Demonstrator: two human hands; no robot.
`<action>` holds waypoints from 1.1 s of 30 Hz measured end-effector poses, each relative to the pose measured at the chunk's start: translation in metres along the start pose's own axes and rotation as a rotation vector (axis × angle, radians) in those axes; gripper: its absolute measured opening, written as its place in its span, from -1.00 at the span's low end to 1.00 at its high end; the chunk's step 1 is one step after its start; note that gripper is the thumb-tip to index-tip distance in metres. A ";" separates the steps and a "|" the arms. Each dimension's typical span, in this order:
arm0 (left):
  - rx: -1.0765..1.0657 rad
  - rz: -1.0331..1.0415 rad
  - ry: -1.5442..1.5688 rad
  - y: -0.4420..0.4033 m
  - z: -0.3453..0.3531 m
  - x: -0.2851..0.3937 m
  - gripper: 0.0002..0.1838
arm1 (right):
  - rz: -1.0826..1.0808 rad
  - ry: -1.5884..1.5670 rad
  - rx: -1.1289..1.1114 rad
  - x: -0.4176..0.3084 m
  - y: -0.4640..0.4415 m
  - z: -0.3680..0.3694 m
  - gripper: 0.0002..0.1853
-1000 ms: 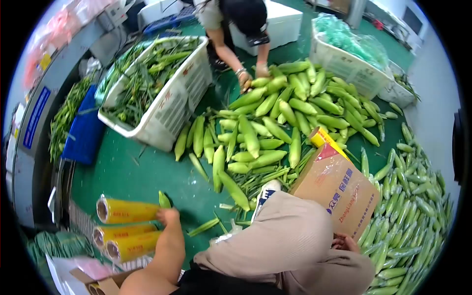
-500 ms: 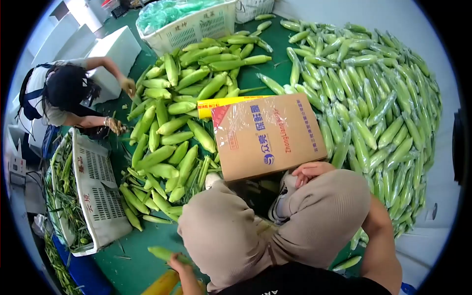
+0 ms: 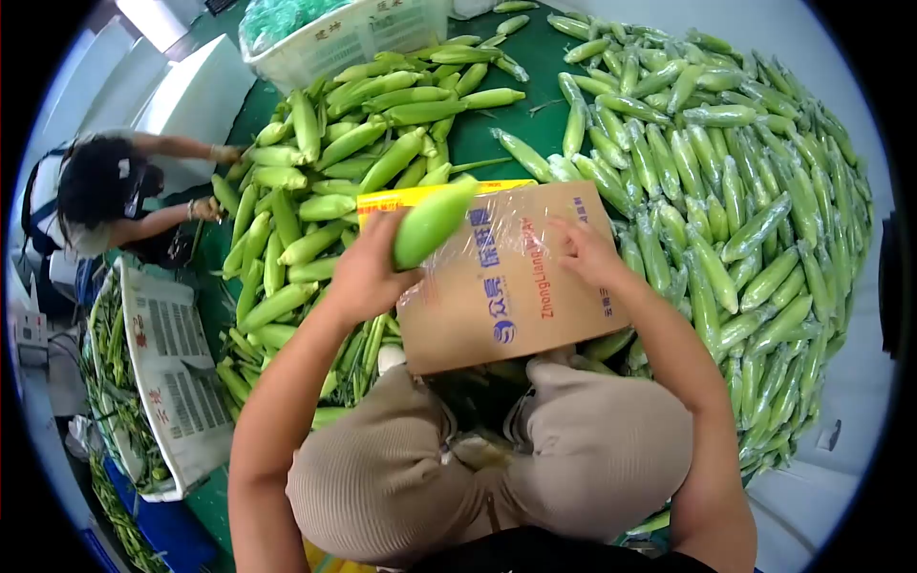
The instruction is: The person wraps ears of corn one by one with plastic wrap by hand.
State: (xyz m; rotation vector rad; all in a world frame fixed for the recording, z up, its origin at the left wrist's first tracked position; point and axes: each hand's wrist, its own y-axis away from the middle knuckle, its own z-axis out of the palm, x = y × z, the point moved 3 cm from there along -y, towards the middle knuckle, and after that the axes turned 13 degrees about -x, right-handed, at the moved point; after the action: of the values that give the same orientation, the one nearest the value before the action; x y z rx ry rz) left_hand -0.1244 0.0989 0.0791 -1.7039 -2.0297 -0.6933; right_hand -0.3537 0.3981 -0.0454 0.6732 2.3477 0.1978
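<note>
At the far left, a blue plastic container (image 3: 172, 535) stands on the green floor (image 3: 205, 506), beside a white slatted plastic crate (image 3: 181, 382) filled with green leaves and husks (image 3: 115, 382). Above the crate, a person in a black cap (image 3: 95, 181) bends over, both arms stretched towards a loose heap of unwrapped pale-green ears of corn (image 3: 315, 162). A second white plastic crate (image 3: 349, 38), with thin green plastic (image 3: 287, 19) in it, stands behind that heap.

Right of the heap, the left hand (image 3: 368, 267) grips one smooth pale-green ear of corn (image 3: 435, 224), tilted with its upper end to the right, above the left part of a brown cardboard box (image 3: 516, 306) with blue and red print. Crumpled clear film (image 3: 478, 229) lies over the box top, and a yellow printed item (image 3: 382, 201) shows along its far edge. The right hand (image 3: 585, 253) is over the right part of the box, fingers loosely parted and slightly bent; whether it touches the film cannot be told. At the far right lies a large pile of film-wrapped green ears of corn (image 3: 745, 229).
</note>
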 end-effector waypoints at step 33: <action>0.083 -0.304 0.415 0.024 0.126 -0.120 0.12 | -0.201 0.443 0.175 -0.079 -0.100 0.006 -0.21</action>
State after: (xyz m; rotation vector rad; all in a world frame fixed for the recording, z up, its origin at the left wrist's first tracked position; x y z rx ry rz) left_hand -0.0780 0.0839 -0.0900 -1.1005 -1.9937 -0.9547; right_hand -0.3408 0.2711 -0.0365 0.5065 2.8657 0.0543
